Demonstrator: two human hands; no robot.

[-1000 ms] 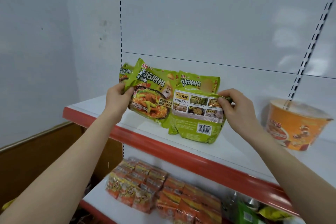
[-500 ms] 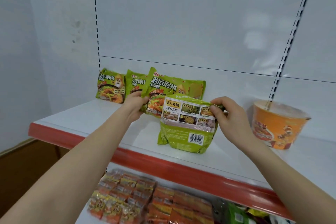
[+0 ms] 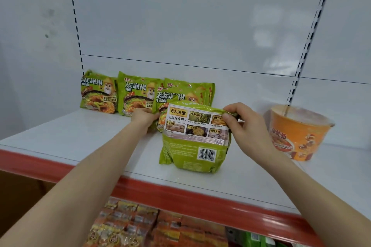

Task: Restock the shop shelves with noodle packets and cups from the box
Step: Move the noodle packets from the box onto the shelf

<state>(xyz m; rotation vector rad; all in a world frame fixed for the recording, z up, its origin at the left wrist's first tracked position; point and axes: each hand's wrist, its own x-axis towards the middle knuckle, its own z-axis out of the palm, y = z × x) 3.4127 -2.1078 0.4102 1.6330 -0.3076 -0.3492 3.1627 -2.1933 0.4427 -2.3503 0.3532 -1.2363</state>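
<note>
Where the white shelf (image 3: 80, 138) meets its back panel, two green packets (image 3: 98, 91) stand upright side by side at far left, printed fronts facing the near side and top seams up.

A third packet (image 3: 186, 94) stands just right of them, front also facing near and top seam up. It is slightly tilted, and its lower part is hidden. The left hand (image 3: 143, 116) grips it at the lower left edge, fingers curled round that edge.

The near packet (image 3: 195, 142) stands at mid-shelf, in front of the third packet and overlapping it. Its lower seam rests on the shelf and its top seam points up. Its back face, with the barcode at lower right, is turned to the near side. It looks about as wide as it is tall, so its long axis cannot be told. The right hand (image 3: 249, 126) pinches its top right corner between the thumb and curled fingers.

An orange cup (image 3: 297, 134) stands upright at far right, well apart from the packets.

Below the red shelf edge, orange packs (image 3: 140, 224) lie on a lower shelf.
</note>
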